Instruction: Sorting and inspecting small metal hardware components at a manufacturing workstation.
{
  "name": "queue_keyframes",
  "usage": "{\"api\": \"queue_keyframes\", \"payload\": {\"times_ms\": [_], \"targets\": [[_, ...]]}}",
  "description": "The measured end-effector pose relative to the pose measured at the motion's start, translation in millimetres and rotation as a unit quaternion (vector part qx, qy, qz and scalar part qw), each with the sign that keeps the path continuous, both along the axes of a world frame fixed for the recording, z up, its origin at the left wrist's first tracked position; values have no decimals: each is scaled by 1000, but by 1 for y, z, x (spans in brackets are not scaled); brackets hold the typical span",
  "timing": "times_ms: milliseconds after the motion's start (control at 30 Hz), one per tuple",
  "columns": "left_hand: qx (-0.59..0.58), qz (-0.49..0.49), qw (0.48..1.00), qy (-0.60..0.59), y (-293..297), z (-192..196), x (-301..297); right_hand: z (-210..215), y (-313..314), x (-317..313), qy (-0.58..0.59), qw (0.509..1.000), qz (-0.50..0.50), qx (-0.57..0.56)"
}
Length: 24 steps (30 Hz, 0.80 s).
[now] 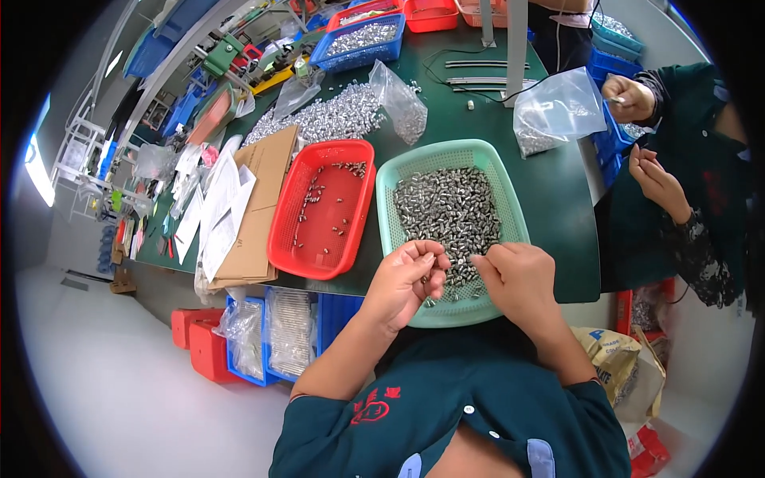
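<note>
A mint-green mesh basket [388, 215] sits at the table's near edge in front of me, with a heap of small shiny metal cylindrical parts [450, 203] in it. My left hand [410, 279] is above the basket's near left part, its fingers curled around a few of these small metal parts. Opposite it, my right hand [519, 280] is closed above the near right side, thumb pressed against the fingers; whatever it pinches is too small or hidden to make out. To the left stands a red plastic basket [319, 227] with a scattering of similar small parts.
Cardboard [259, 211] and white papers [223, 211] lie left of the red basket. Beyond are a pile of silvery parts [335, 115], plastic bags [401, 107] and a blue basket [319, 57]. At the right, a co-worker's hands [657, 183] are near another bag [558, 111].
</note>
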<state>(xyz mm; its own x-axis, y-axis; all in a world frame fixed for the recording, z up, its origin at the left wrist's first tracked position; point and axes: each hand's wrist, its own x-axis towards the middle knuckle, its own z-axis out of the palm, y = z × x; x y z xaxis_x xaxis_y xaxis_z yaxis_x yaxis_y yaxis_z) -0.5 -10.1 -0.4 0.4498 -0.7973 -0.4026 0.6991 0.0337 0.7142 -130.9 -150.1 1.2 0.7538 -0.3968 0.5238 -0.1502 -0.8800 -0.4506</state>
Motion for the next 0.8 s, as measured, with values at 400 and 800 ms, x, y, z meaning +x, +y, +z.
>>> {"api": "queue_keyframes", "payload": {"times_ms": [400,800], "targets": [[-83,-50,995,37,0,0,-14,-2,15,-1,-107,921,82,365],[-98,-76,991,39,5,0,-11,-2,7,-2,-62,895,133,422]]}}
